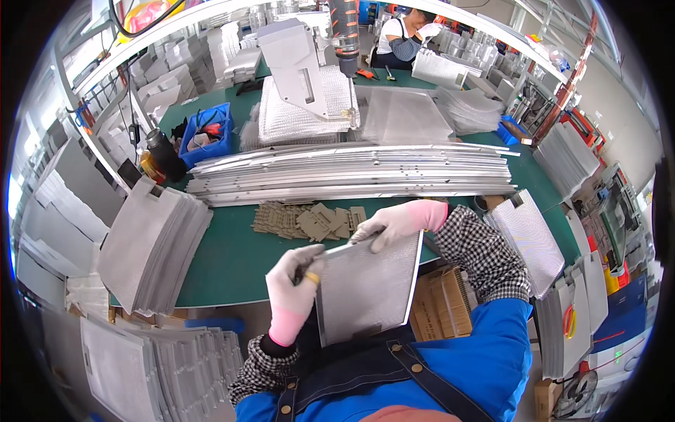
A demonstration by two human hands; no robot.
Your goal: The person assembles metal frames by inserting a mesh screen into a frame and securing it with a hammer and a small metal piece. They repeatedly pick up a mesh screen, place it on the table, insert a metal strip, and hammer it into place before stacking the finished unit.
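Note:
A rectangular silver-grey mesh panel [369,292] with a thin metal frame is held tilted in front of my body, its lower edge close to my apron. My left hand [292,287], in a white glove with a pink cuff, is closed round the panel's upper left corner. Along the top edge, my right hand [397,224], gloved the same way, grips with its thumb and fingers. Just beyond the panel lies a pile of small beige plastic pieces [309,221] on the green table [228,257]. Fingertips behind the frame are partly hidden.
Long metal strips [351,172] lie across the table. Mesh sheet stacks stand at the left [151,246] and right [527,239]. A blue bin [207,133], a dark bottle [163,156] and a grey machine [299,70] sit behind. A cardboard box [439,306] is below; a co-worker [404,42] works beyond.

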